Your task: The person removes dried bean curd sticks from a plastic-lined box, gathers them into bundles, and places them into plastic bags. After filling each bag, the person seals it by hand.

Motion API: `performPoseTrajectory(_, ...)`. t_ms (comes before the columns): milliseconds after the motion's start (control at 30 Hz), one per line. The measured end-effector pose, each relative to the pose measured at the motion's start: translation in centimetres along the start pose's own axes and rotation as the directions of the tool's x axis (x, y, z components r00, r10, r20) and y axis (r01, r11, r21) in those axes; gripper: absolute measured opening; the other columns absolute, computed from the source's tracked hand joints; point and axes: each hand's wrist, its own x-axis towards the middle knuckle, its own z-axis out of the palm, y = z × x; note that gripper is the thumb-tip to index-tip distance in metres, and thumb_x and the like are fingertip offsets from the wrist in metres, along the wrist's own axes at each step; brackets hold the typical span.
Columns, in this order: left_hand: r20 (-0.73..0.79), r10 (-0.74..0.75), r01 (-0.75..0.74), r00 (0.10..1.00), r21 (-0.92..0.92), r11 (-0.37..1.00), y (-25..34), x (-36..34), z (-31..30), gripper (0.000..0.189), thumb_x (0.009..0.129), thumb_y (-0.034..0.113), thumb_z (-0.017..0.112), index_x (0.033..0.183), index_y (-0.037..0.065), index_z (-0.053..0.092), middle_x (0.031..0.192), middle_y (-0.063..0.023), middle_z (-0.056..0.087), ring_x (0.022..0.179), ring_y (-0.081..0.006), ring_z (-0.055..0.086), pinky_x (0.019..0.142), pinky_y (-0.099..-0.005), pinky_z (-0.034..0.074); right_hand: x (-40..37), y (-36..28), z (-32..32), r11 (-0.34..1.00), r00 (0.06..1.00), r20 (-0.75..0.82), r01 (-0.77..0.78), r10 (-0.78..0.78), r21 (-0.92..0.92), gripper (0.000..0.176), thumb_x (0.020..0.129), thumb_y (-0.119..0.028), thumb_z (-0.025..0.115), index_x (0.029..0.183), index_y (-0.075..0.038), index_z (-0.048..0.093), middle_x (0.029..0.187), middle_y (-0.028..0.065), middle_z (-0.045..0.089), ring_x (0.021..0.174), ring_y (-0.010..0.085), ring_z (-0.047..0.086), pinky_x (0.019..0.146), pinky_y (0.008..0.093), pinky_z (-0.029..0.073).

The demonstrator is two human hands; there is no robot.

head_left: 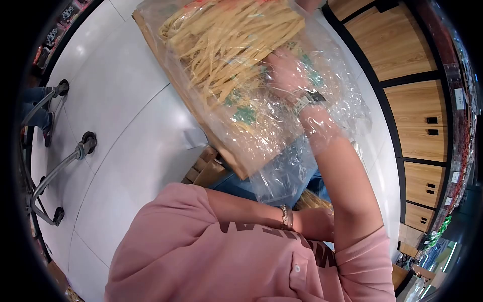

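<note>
My right hand (287,73) reaches into a large clear plastic bag (282,171), with a pale watch (303,103) on its wrist. It lies against a heap of long, flat, dried yellow strips (236,45); plastic glare and the strips hide its fingers. Bag and strips rest in or on an open cardboard box (151,43), tilted in front of me. Across my body runs my left forearm, wearing a bracelet (287,217). Only the back part of my left hand (314,223) shows, near a bundle of yellowish strips (313,201); my right arm covers its fingers.
Wood-front cabinets (410,118) with black frames stand along the right, below shelves of packaged goods. Metal cart legs with casters (88,142) stand on the pale tiled floor (131,116) at left, near another person's legs (37,108). Brown blocks (204,161) show below the box.
</note>
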Motion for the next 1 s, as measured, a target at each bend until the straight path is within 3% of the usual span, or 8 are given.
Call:
performPoseTrajectory(67, 0.145, -0.063, 0.075, 0.987, -0.077, 0.994, 0.1, -0.2, -0.7, 0.019, 0.073, 0.011, 0.056, 0.091, 0.007, 0.061, 0.099, -0.0092, 0.061, 0.093, -0.0281, 0.059, 0.080, -0.0348, 0.049, -0.1, 0.4, 1.0, 0.997, 0.992, -0.110, 0.049, -0.056, -0.060, 0.022, 0.077, -0.015, 0.052, 0.097, -0.009, 0.061, 0.105, 0.0098, 0.058, 0.107, 0.0279, 0.051, 0.090, 0.0419, 0.040)
performPoseTrajectory(167, 0.045, 0.055, -0.058, 0.997, 0.083, 0.995, -0.6, -0.5, 0.5, 0.021, 0.072, 0.013, 0.056, 0.092, 0.008, 0.059, 0.095, -0.0075, 0.058, 0.087, -0.0260, 0.059, 0.073, -0.0350, 0.049, -0.4, 0.9, -0.6, 0.972, 0.979, -0.019, 0.201, -0.205, -0.121, 0.022, 0.076, -0.014, 0.053, 0.096, -0.009, 0.061, 0.104, 0.0093, 0.059, 0.106, 0.0274, 0.052, 0.089, 0.0418, 0.041)
performPoseTrajectory(267, 0.273, 0.039, -0.082, 0.961, 0.148, 0.986, -0.1, -0.2, -1.8, 0.022, 0.072, 0.017, 0.055, 0.092, 0.009, 0.058, 0.086, -0.0052, 0.054, 0.078, -0.0221, 0.058, 0.065, -0.0338, 0.048, -0.7, 1.1, -2.4, 0.957, 0.964, -0.010, 0.264, -0.267, -0.120, 0.024, 0.076, -0.013, 0.054, 0.099, -0.009, 0.060, 0.103, 0.0093, 0.060, 0.103, 0.0273, 0.054, 0.089, 0.0414, 0.041)
performPoseTrajectory(467, 0.311, 0.019, -0.079, 0.950, 0.182, 0.980, 0.4, 0.2, -2.7, 0.023, 0.075, 0.021, 0.052, 0.095, 0.012, 0.058, 0.085, -0.0039, 0.052, 0.072, -0.0192, 0.057, 0.063, -0.0316, 0.045, -4.7, 1.0, -6.9, 0.906, 0.926, 0.024, 0.374, -0.377, -0.200, 0.031, 0.075, -0.011, 0.057, 0.106, -0.012, 0.057, 0.097, 0.0083, 0.061, 0.096, 0.0259, 0.056, 0.087, 0.0410, 0.042)
performPoseTrajectory(567, 0.264, 0.029, -0.083, 0.964, 0.193, 0.978, 0.3, -0.2, -1.8, 0.024, 0.076, 0.021, 0.050, 0.097, 0.012, 0.058, 0.088, -0.0040, 0.053, 0.075, -0.0189, 0.057, 0.065, -0.0308, 0.044, -6.8, -0.5, -8.8, 0.959, 0.958, 0.161, 0.258, -0.238, -0.116, 0.030, 0.074, -0.012, 0.058, 0.104, -0.013, 0.057, 0.095, 0.0079, 0.061, 0.094, 0.0270, 0.057, 0.083, 0.0411, 0.042)
performPoseTrajectory(700, 0.286, 0.012, -0.076, 0.958, 0.214, 0.974, 0.4, -0.2, -1.5, 0.022, 0.077, 0.019, 0.049, 0.096, 0.012, 0.058, 0.087, -0.0036, 0.052, 0.077, -0.0180, 0.056, 0.066, -0.0301, 0.044, -7.5, -0.6, -9.3, 0.957, 0.953, 0.102, 0.288, -0.285, -0.022, 0.029, 0.076, -0.018, 0.060, 0.104, -0.012, 0.057, 0.088, 0.0095, 0.061, 0.088, 0.0291, 0.058, 0.080, 0.0410, 0.043)
performPoseTrajectory(900, 0.259, -0.004, -0.052, 0.966, 0.211, 0.976, 0.8, 0.2, -1.8, 0.021, 0.076, 0.017, 0.050, 0.094, 0.010, 0.057, 0.082, -0.0040, 0.049, 0.076, -0.0186, 0.056, 0.064, -0.0306, 0.044, -8.3, -1.3, -9.0, 0.993, 0.970, 0.220, 0.117, -0.107, -0.033, 0.030, 0.078, -0.035, 0.062, 0.094, -0.010, 0.061, 0.076, 0.0119, 0.063, 0.075, 0.0293, 0.062, 0.074, 0.0426, 0.045)
performPoseTrajectory(1000, 0.290, -0.026, -0.034, 0.957, 0.201, 0.979, 1.0, 0.4, -1.8, 0.021, 0.075, 0.017, 0.051, 0.094, 0.009, 0.057, 0.082, -0.0044, 0.049, 0.075, -0.0195, 0.057, 0.064, -0.0313, 0.045, -7.9, -1.9, -8.6, 0.985, 0.901, 0.434, 0.080, -0.004, -0.156, 0.025, 0.077, -0.033, 0.062, 0.090, -0.011, 0.062, 0.073, 0.0106, 0.064, 0.075, 0.0282, 0.063, 0.072, 0.0421, 0.046)
